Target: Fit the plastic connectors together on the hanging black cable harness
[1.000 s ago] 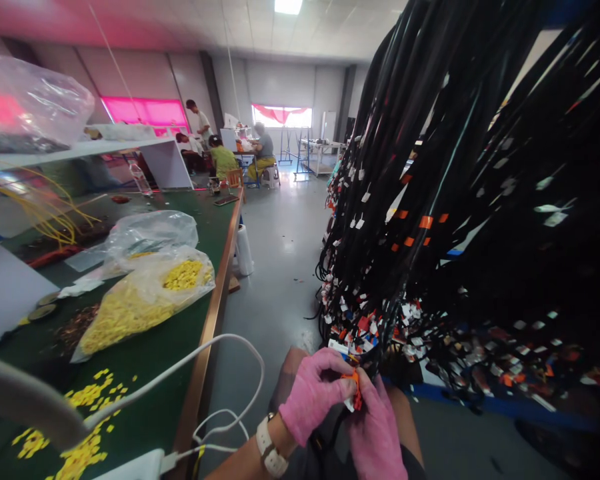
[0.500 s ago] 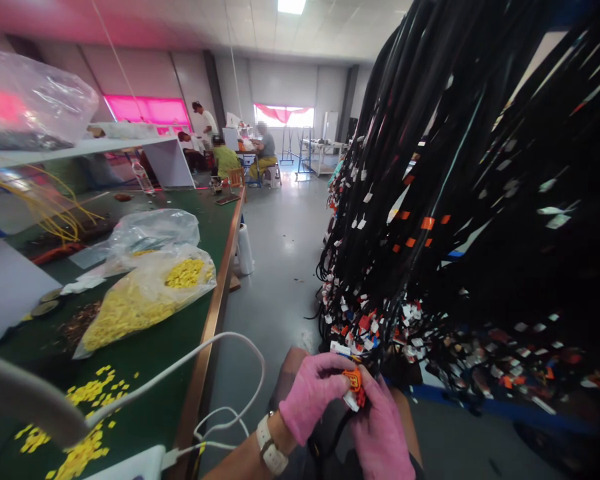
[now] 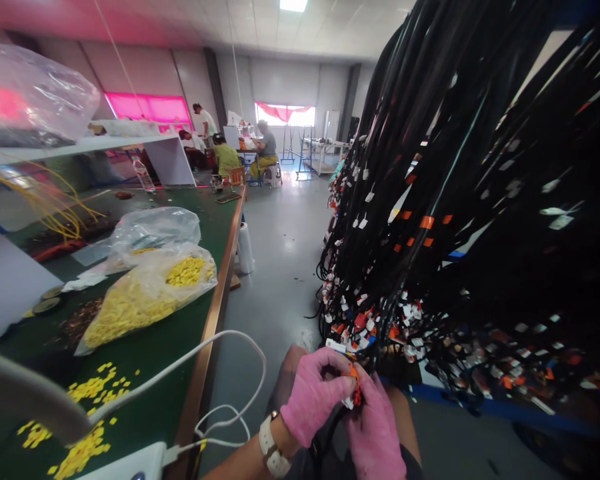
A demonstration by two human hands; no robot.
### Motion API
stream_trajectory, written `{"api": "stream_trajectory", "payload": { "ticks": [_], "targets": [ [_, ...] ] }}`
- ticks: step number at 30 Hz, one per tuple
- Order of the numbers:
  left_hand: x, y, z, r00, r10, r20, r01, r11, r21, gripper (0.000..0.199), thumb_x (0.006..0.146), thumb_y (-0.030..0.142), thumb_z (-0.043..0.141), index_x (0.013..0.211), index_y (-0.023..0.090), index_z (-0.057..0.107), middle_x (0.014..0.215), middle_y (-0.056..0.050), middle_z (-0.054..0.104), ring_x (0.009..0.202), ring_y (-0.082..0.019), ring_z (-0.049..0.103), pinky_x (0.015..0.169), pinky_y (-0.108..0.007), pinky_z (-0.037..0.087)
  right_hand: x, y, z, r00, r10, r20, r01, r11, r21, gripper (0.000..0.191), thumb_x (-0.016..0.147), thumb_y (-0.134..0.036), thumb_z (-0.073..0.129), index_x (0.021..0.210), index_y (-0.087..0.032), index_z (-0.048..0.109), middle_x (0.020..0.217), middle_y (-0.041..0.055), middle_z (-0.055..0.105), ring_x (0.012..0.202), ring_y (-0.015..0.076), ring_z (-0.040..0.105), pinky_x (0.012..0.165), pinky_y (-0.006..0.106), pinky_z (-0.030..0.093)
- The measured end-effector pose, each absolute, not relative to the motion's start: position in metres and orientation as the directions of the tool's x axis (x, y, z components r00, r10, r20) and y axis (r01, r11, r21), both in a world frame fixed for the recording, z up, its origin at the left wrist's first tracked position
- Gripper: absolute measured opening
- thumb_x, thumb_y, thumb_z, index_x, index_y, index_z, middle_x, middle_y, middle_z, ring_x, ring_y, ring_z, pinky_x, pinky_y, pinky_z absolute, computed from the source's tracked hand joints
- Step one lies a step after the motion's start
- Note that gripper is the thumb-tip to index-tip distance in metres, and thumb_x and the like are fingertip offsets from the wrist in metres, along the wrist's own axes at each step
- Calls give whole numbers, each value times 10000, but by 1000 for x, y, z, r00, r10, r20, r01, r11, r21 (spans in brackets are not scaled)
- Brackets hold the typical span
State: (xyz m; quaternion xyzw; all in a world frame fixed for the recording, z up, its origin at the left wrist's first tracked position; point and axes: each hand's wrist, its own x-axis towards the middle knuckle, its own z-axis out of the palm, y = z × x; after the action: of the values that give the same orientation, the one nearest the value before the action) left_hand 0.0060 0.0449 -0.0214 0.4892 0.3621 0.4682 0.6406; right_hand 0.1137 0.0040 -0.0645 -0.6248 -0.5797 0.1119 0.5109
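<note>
An orange connector (image 3: 355,377) with a red part sits between my two pink-gloved hands, above my lap. My left hand (image 3: 316,395) pinches it from the left, thumb and fingertips closed at its edge. My right hand (image 3: 375,423) is wrapped round its other side and hides much of it. A white piece, perhaps a label, pokes out below the connector, and a black cable (image 3: 334,427) runs down from between the hands. Just beyond my fingers hang the tagged ends of many black wire harnesses (image 3: 365,327).
On my left a green-topped bench (image 3: 215,230) holds a plastic bag of yellow pieces (image 3: 130,307) and loose yellow pieces (image 3: 93,390). A white cable (image 3: 260,353) loops past its edge. Harnesses (image 3: 405,167) hang thickly on the right. Several people sit or stand at the back.
The orange connector has turned in my hands, so its face no longer shows and it looks narrower. My left thumb has shifted slightly right across it.
</note>
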Motion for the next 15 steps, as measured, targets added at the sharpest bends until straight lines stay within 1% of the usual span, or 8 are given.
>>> {"api": "stream_trajectory", "payload": {
  "ticks": [2, 3, 6, 8, 10, 12, 14, 15],
  "targets": [
    [4, 46, -20, 265, 964, 13, -207, 43, 977, 77, 631, 170, 694, 656, 117, 644, 690, -23, 616, 677, -129, 531, 645, -217, 429, 115, 4, -66, 254, 848, 465, 634, 217, -742, 492, 629, -72, 432, 1057, -103, 672, 1028, 153, 693, 998, 277, 646, 882, 410, 524],
    [4, 48, -20, 278, 961, 12, -196, 45, 980, 106, 667, 215, 690, 685, 116, 657, 675, -21, 612, 657, -126, 529, 634, -217, 429, 116, 4, -67, 252, 853, 457, 639, 208, -741, 503, 625, -71, 432, 1071, -98, 663, 1043, 158, 687, 1006, 282, 641, 894, 422, 516],
    [2, 54, -23, 371, 928, -27, -233, 121, 965, 312, 787, 412, 607, 758, 108, 671, 624, -24, 592, 578, -119, 517, 564, -220, 419, 120, 5, -69, 280, 875, 395, 625, 146, -767, 482, 635, -99, 465, 1074, -110, 662, 1049, 159, 682, 998, 304, 636, 904, 472, 498],
    [2, 59, -28, 394, 917, -68, -300, 198, 933, 404, 813, 498, 553, 767, 110, 656, 630, -32, 595, 565, -125, 522, 541, -226, 420, 121, 7, -68, 298, 895, 333, 576, 110, -810, 452, 660, -133, 500, 1083, -119, 659, 1054, 155, 682, 995, 311, 632, 908, 492, 488],
    [2, 62, -34, 337, 935, -114, -352, 237, 905, 415, 807, 526, 555, 762, 121, 633, 660, -32, 601, 584, -126, 528, 549, -227, 426, 122, 8, -66, 312, 910, 273, 505, 84, -859, 439, 675, -160, 537, 1097, -126, 653, 1077, 150, 677, 1012, 316, 621, 927, 507, 467],
    [1, 65, -39, 226, 965, -137, -341, 210, 916, 393, 790, 520, 585, 781, 130, 628, 698, -28, 605, 625, -127, 533, 572, -220, 426, 123, 8, -65, 327, 916, 232, 431, 73, -899, 426, 675, -171, 579, 1092, -143, 659, 1098, 139, 672, 1036, 320, 605, 961, 521, 430],
    [0, 68, -44, 145, 981, -131, -327, 173, 929, 376, 781, 505, 608, 874, 142, 643, 816, -43, 631, 736, -147, 560, 640, -223, 442, 124, 6, -66, 338, 920, 197, 330, 80, -940, 420, 666, -178, 636, 1085, -169, 663, 1099, 120, 674, 1048, 316, 595, 984, 521, 402],
    [0, 69, -46, 149, 980, -135, -347, 180, 921, 392, 784, 507, 605, 945, 151, 645, 904, -57, 639, 809, -165, 571, 687, -233, 452, 125, 4, -66, 339, 926, 168, 247, 85, -965, 420, 662, -187, 669, 1082, -186, 663, 1080, 106, 680, 1032, 306, 600, 972, 505, 415]
  ]
}}
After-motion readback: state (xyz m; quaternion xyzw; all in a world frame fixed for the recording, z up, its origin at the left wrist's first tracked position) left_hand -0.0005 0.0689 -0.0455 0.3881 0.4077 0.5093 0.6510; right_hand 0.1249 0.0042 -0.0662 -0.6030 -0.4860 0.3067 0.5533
